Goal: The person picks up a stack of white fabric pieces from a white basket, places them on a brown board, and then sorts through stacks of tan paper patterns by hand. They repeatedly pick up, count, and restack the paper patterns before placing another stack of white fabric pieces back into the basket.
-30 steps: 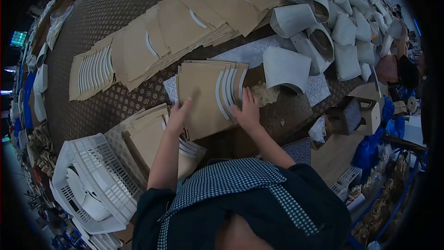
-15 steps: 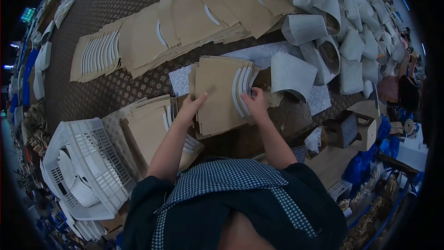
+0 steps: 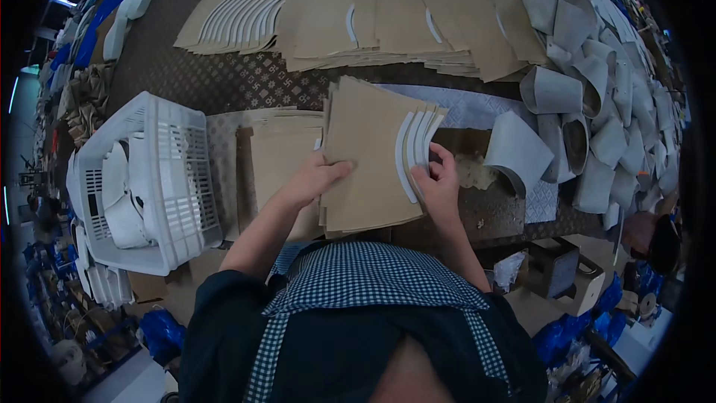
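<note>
Both hands hold a stack of brown card sheets [image 3: 369,160] with curved white strips [image 3: 411,153] fanned along its right side. My left hand [image 3: 317,180] grips the left edge, thumb on top and fingers hidden beneath. At the right edge, my right hand [image 3: 440,185] pinches the sheets beside the strips with its thumb and fingers. The held stack partly covers another pile of brown sheets [image 3: 280,153] to its left. Behind it lies a long overlapping row of brown sheets [image 3: 321,30], some showing similar white strips.
A white plastic basket [image 3: 175,179] with white pieces inside stands at the left. Right of the stack sits a curved grey-white piece [image 3: 518,149], near a large heap of similar pieces [image 3: 619,104]. A white patterned sheet [image 3: 541,205] lies on the dark patterned table cover [image 3: 246,82].
My head view has turned and shifted. The held stack has moved left relative to the table, over the left pile's side. Both hands keep their grip on it.
</note>
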Motion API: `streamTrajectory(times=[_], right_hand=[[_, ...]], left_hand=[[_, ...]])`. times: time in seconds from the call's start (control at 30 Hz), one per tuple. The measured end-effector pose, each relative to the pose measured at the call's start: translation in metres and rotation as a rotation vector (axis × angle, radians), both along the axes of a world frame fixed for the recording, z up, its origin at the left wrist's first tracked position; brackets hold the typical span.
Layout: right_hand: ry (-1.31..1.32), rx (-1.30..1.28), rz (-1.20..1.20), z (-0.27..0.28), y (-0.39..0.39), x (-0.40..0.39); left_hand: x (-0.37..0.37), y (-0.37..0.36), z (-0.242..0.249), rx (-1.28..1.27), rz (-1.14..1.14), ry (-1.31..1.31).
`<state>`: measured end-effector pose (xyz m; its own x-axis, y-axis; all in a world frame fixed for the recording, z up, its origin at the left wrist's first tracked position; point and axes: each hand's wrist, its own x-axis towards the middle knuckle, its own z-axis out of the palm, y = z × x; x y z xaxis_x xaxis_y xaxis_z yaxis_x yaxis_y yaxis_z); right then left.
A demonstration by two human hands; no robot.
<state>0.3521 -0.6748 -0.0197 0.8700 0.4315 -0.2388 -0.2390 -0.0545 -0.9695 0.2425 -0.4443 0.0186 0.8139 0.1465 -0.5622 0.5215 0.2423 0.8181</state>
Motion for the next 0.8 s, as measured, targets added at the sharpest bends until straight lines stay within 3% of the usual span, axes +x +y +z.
streamTrajectory(times=[0.1,0.2,0.27,0.3,0.33,0.37,0.43,0.47,0.57,0.67,0.8], right_hand=[[-0.065,0.137,0.059,0.039,0.033,-0.034],[-0.166,0.078,0.231,0.025,0.057,-0.062],[-0.188,0.004,0.364,0.014,0.070,-0.071],[-0.144,-0.034,0.418,-0.002,0.076,-0.073],[-0.279,-0.165,0.426,-0.023,0.075,-0.074],[-0.302,-0.244,0.463,-0.044,0.072,-0.074],[-0.345,-0.404,0.538,-0.069,0.069,-0.078],[-0.136,-0.330,0.539,-0.072,0.067,-0.084],[-0.245,-0.538,0.485,-0.073,0.073,-0.095],[-0.008,-0.472,0.502,-0.092,0.092,-0.079],[-0.098,-0.744,0.629,-0.057,0.106,-0.070]], left_hand=[[-0.052,0.024,0.034,0.067,0.135,-0.033],[-0.101,0.050,0.038,0.106,0.270,-0.009],[-0.130,0.065,0.007,0.121,0.324,0.026],[-0.141,0.068,-0.007,0.292,0.298,0.119],[-0.154,0.072,-0.029,0.462,0.271,0.214],[-0.185,0.092,-0.092,0.619,0.159,0.096],[-0.195,0.080,-0.102,0.668,0.248,0.187],[-0.197,0.074,-0.106,0.690,0.285,0.233],[-0.183,0.057,-0.094,0.750,0.312,0.154],[-0.180,0.059,-0.090,0.810,0.264,0.147],[-0.184,0.071,-0.095,0.814,0.186,0.090]])
